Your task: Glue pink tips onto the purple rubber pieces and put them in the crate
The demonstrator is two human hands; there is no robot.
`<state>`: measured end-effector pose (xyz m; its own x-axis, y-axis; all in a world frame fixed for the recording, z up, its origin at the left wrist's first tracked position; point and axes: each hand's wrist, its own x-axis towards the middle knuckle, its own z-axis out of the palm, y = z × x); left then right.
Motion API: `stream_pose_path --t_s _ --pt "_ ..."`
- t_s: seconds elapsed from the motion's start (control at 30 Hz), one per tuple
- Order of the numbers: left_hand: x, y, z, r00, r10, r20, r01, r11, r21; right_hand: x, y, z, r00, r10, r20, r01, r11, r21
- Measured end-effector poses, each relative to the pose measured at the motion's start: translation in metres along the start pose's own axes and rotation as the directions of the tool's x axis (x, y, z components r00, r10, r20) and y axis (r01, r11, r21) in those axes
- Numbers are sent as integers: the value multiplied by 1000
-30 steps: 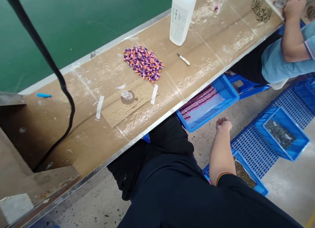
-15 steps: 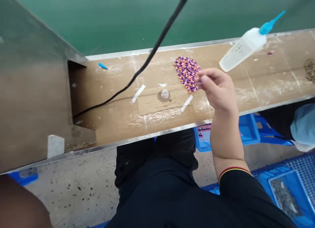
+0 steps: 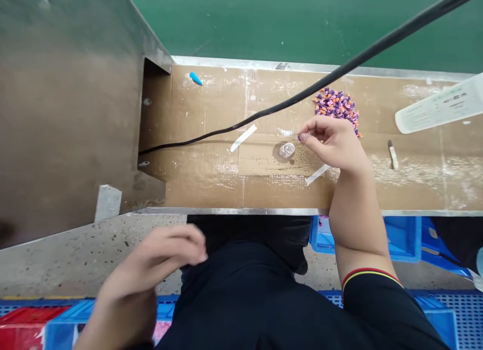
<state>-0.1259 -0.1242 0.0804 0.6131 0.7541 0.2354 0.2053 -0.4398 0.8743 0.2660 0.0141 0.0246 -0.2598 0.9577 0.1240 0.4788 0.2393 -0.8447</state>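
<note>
Right hand: the right hand is nearly closed, thumb and forefinger pinching a tiny purple piece.
Left hand: the left hand is blurred, near the person's lap, fingers loosely curved; whether it holds anything cannot be told.
Purple piece: just right of a clear round plastic cap, which sits on a brown cardboard sheet.
Beside it: a heap of purple-and-orange pieces lies farther right, partly behind the right hand.

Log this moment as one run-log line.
right hand: pinching small purple piece | beside: clear plastic piece on cardboard sheet | left hand: blurred, below bench edge | nearby: pile of purple-and-orange pieces
</note>
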Motion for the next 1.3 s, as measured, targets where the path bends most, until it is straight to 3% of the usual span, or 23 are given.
stream_pose_path --t_s 0.07,0.23,0.33,0.5,0.6,0.77,1.03,1.3 --pt "27 -17 11 1000 19 10 -18 998 -57 -1 -5 -1 1000 -7 29 9 998 -66" --pt "118 -55 33 969 242 46 -246 958 147 0 -12 -2 993 -67 96 85 977 -196" --pt "145 -78 45 966 259 -6 -255 953 162 -2 -12 -4 981 -153 117 178 951 -252" --pt "143 -106 68 970 109 -216 -96 993 71 -6 -12 -3 966 -211 150 250 910 -331" --pt "141 -114 72 966 36 -255 -26 999 41 -7 -13 0 962 -233 142 269 897 -351" --pt "146 -124 71 951 48 -305 -11 993 121 -7 -15 4 970 -205 133 241 900 -363" --pt "146 -123 74 948 54 -313 2 984 176 -8 -16 -3 981 -163 104 190 908 -374" --pt "146 -127 78 918 117 -379 -42 979 201 -7 7 -21 995 -95 16 89 851 -517"
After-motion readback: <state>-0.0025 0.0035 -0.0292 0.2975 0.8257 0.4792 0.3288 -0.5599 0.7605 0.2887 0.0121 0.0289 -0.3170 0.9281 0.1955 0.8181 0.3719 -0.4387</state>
